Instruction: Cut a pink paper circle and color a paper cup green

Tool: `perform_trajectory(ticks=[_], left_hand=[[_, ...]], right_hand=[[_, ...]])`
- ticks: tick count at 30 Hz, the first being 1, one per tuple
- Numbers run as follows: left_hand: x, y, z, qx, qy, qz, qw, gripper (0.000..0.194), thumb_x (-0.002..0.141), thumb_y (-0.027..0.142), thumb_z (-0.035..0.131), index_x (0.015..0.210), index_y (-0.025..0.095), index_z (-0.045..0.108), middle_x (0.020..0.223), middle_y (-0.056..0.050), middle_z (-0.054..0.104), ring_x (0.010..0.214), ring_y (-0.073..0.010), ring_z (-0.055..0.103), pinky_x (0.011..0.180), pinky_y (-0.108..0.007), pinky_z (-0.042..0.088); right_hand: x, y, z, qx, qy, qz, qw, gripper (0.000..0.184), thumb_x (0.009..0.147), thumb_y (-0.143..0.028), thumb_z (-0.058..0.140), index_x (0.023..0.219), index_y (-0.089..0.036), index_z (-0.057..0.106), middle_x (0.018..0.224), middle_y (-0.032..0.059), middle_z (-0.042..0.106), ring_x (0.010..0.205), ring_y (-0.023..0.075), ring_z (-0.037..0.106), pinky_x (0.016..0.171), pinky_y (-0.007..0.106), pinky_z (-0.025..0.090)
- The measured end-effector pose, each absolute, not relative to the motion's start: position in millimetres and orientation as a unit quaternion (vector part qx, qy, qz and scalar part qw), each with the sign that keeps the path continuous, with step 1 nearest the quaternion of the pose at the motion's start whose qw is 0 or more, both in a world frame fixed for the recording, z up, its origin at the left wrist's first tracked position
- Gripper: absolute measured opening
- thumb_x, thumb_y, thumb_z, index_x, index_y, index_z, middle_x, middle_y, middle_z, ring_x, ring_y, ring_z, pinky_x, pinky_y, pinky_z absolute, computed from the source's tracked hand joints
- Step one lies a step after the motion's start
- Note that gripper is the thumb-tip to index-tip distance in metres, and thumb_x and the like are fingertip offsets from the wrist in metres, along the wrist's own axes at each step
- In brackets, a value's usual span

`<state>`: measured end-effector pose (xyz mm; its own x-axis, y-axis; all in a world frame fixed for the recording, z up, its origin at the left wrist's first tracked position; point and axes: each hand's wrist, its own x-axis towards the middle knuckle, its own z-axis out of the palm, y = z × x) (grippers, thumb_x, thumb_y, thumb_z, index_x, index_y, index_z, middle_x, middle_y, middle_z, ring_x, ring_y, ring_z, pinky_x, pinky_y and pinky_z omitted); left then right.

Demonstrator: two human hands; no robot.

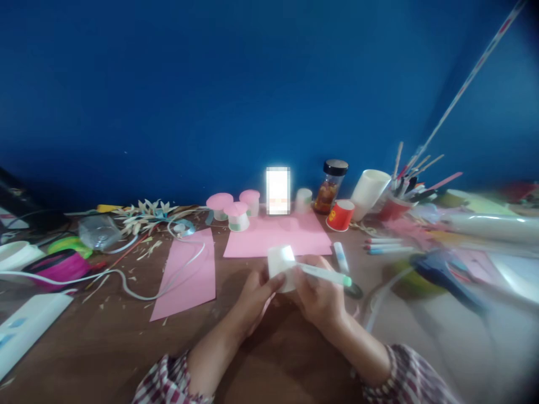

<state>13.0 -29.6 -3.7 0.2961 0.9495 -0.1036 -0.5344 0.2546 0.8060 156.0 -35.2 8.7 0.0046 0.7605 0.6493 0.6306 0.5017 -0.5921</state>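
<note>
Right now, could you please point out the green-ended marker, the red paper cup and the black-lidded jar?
Green-ended marker [323, 273]: head view, on its pale barrel.
Red paper cup [341, 215]: head view, on its side wall.
Black-lidded jar [330, 187]: head view, on its transparent body.

A blue wall [189, 101] rose beyond the fingers [277, 281].
Ahead and to their right stood a black-lidded jar [330, 191]; farther right lay a blurred dark-blue tool [442, 275]. Well to their left were a magenta roll [56, 271] and a long white block [36, 322].
</note>
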Motion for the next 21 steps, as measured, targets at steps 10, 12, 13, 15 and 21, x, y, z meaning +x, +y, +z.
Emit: perform_trajectory(ticks=[10, 12, 13, 15, 21], left_hand=[[13.0, -29.5, -6.9, 0.318, 0.313, 0.503, 0.740, 0.038, 0.074, 0.026, 0.073, 0.109, 0.017, 0.062, 0.111, -0.012, 0.067, 0.108, -0.0281, 0.059, 0.095, -0.041, 0.040], [13.0, -29.0, -9.3, 0.313, 0.317, 0.507, 0.738, 0.035, 0.074, 0.026, 0.073, 0.107, 0.018, 0.062, 0.110, -0.011, 0.068, 0.107, -0.0278, 0.060, 0.094, -0.040, 0.041], [13.0, -28.8, -10.6, 0.311, 0.320, 0.508, 0.737, 0.035, 0.074, 0.027, 0.073, 0.107, 0.018, 0.062, 0.109, -0.011, 0.068, 0.106, -0.0276, 0.060, 0.093, -0.040, 0.041], [12.8, -28.5, -12.7, 0.314, 0.325, 0.506, 0.735, 0.034, 0.075, 0.027, 0.072, 0.106, 0.019, 0.062, 0.108, -0.010, 0.069, 0.104, -0.0270, 0.061, 0.092, -0.039, 0.042], [12.4, -28.4, -13.3, 0.326, 0.311, 0.511, 0.732, 0.034, 0.077, 0.025, 0.070, 0.109, 0.017, 0.062, 0.114, -0.011, 0.067, 0.108, -0.0266, 0.060, 0.096, -0.039, 0.040]], right_hand=[[156.0, -33.8, 7.8, -0.513, -0.685, 0.054, 0.515, 0.008, 0.088, -0.026, 0.052, 0.085, -0.020, 0.057, 0.074, 0.0028, 0.064, 0.070, 0.0189, 0.064, 0.065, 0.031, 0.052], [156.0, -33.5, 8.7, -0.514, -0.683, 0.051, 0.516, 0.009, 0.088, -0.026, 0.052, 0.086, -0.020, 0.058, 0.075, 0.0031, 0.064, 0.070, 0.0190, 0.064, 0.065, 0.032, 0.052], [156.1, -33.4, 9.1, -0.516, -0.682, 0.050, 0.516, 0.009, 0.088, -0.027, 0.052, 0.086, -0.020, 0.058, 0.075, 0.0034, 0.064, 0.071, 0.0191, 0.064, 0.065, 0.032, 0.052], [156.2, -32.9, 9.5, -0.521, -0.677, 0.052, 0.518, 0.009, 0.088, -0.027, 0.052, 0.086, -0.020, 0.058, 0.076, 0.0038, 0.065, 0.071, 0.0192, 0.064, 0.065, 0.032, 0.052], [156.6, -31.3, 9.5, -0.528, -0.663, 0.063, 0.526, 0.008, 0.087, -0.026, 0.054, 0.083, -0.020, 0.058, 0.076, 0.0037, 0.065, 0.071, 0.0192, 0.064, 0.066, 0.031, 0.051]])
